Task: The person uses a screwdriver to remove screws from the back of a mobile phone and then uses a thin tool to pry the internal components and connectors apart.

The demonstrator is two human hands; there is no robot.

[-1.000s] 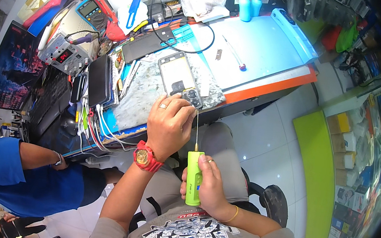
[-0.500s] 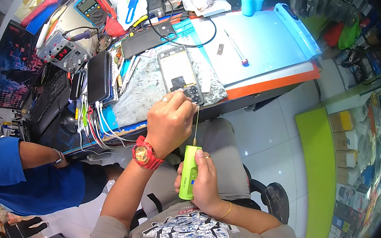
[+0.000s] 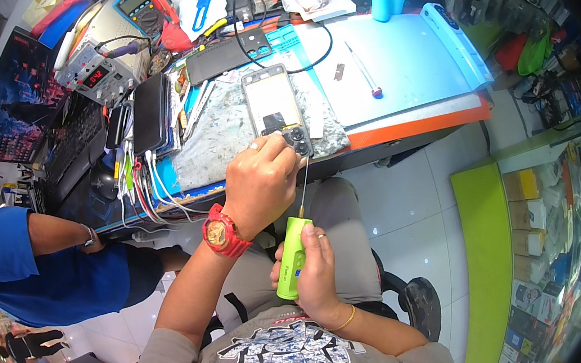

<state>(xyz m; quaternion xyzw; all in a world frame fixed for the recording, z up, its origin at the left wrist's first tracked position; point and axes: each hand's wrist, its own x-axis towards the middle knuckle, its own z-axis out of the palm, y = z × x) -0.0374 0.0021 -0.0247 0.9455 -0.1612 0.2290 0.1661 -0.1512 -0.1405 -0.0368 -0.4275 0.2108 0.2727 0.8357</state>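
An opened phone (image 3: 274, 96) with its back off lies on the grey marbled mat at the bench's near edge. My left hand (image 3: 260, 176), wearing a red watch, presses its bent fingers over the phone's near end, beside a black camera module (image 3: 298, 139). My right hand (image 3: 317, 272) is wrapped round a bright green, battery-style handheld tool (image 3: 292, 258) with a small display. A long thin shaft runs up from the tool to the phone's near right corner; where its tip touches is too small to make out.
Left of the mat (image 3: 208, 146) lie dark phones (image 3: 150, 113), white cables and a power supply (image 3: 93, 74). A black phone back (image 3: 226, 57) lies beyond. On the blue mat (image 3: 407, 58) rests a thin screwdriver (image 3: 365, 74). A person in blue (image 3: 40, 267) stands at lower left.
The green tool and my right hand have shifted slightly forward and to the right. My left hand stays on the phone.
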